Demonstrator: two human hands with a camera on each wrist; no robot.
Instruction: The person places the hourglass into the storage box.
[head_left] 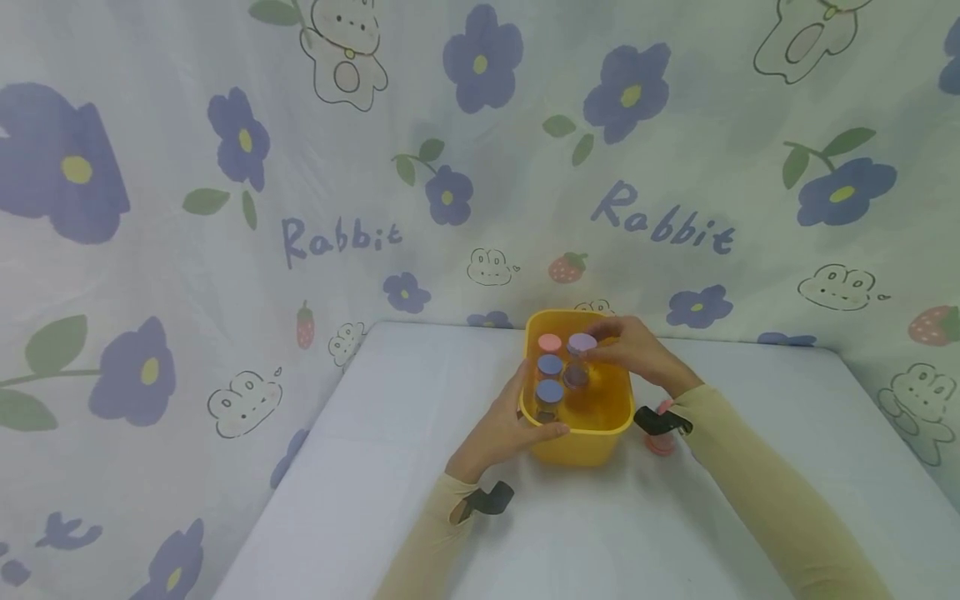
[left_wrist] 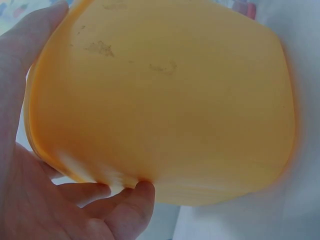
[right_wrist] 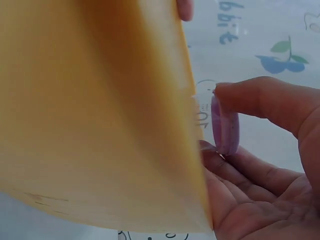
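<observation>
A yellow plastic bin [head_left: 579, 450] stands on the white table, with several small round-capped bottles inside. My left hand [head_left: 498, 429] grips its left side, the thumb over the front rim and the fingers along the outer wall [left_wrist: 165, 110]. My right hand [head_left: 637, 350] pinches a purple-capped clear bottle [right_wrist: 227, 125] with number markings, partly hidden behind the bin's rim in the right wrist view. In the bin's left row are a pink cap [head_left: 550, 342], a blue cap [head_left: 550, 364] and another blue cap [head_left: 550, 391]. A darker round top [head_left: 576, 377] sits beside them.
A pink-topped container [head_left: 661, 444] stands on the table right of the bin, partly hidden by the right wrist's black strap [head_left: 660, 421]. Behind the table [head_left: 360, 500] hangs a curtain [head_left: 487, 167] printed with flowers and rabbits.
</observation>
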